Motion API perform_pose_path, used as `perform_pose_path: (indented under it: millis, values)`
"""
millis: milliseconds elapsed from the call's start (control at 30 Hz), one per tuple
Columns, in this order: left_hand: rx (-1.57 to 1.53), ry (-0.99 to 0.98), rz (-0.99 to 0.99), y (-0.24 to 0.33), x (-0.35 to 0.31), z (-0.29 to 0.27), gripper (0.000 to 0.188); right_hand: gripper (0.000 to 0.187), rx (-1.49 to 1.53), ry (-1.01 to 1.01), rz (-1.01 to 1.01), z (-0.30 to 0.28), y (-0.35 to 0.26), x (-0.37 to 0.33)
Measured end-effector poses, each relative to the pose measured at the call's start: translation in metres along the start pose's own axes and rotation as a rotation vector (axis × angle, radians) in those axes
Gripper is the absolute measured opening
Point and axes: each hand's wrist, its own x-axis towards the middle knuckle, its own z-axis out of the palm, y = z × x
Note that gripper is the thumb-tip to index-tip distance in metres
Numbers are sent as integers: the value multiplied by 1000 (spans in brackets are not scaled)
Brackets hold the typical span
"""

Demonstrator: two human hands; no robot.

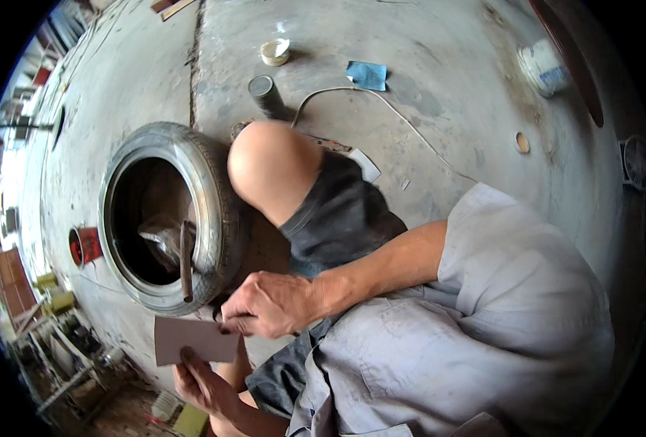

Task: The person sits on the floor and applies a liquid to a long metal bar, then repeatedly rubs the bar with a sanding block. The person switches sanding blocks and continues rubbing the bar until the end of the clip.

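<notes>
My left hand (205,384) grips a flat, grey-brown rectangular sheet (188,341), apparently sandpaper, thumb on its upper face and fingers beneath. At the sheet's right corner, the fingers of my right hand (268,304) are closed in a pinch on its edge. Just beyond both hands a worn tyre (217,218) stands on the floor. Across its near rim leans a brown, stick-like piece (186,262); its kind is unclear. Crumpled clear plastic (164,237) lies inside the tyre's opening.
A grey can (264,91), a white tub (275,52) and a blue sheet (367,75) are on the concrete floor ahead. A pale cable (403,120) curves across it. A red container (85,245) sits left of the tyre; a white bucket (543,68) is far right.
</notes>
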Motion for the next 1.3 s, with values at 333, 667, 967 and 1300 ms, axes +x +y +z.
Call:
perform_pose_path:
  millis: [333, 667, 967, 1300]
  values:
    - [-496, -300, 52, -5, -13, 10, 29, 8, -149, 197, -582, -25, -14, -49]
    - [-650, 221, -390, -59, -38, 19, 53, 22, -575, 884, 393, -215, 209, -104]
    - [-387, 170, -484, -52, -71, 54, 54, 29, -1203, 310, 527, -153, 363, -72]
    - [-624, 128, -558, -53, -60, 64, 44, 28, -1186, 21, 599, -180, 405, -121]
